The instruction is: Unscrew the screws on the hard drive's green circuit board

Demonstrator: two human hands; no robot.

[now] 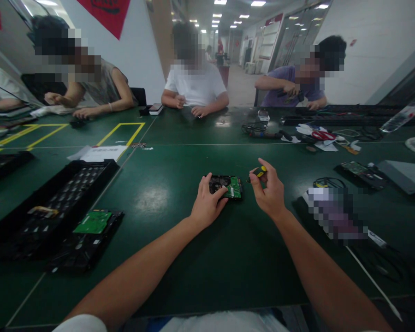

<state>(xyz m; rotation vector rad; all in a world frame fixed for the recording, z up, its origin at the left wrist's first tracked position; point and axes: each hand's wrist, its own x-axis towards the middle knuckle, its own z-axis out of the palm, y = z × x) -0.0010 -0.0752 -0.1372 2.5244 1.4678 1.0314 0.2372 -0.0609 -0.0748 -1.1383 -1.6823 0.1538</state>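
Observation:
A hard drive [234,188] with a green circuit board facing up lies on the green table in front of me. My left hand [207,201] grips its left side, fingers at the far edge and thumb reaching over the top. Just to the right of the drive, my right hand [270,191] is raised above the table. A short yellow-and-black screwdriver [260,173] is pinched between its thumb and fingers, apart from the drive. The tip of that tool is hard to make out.
Left stand a long black tray [69,193] and another drive with a green board [93,222]. Another circuit-board unit [361,175], a grey box [404,176] and cables lie right. Red-handled scissors [323,135] lie farther back. Several people sit across the table [180,161].

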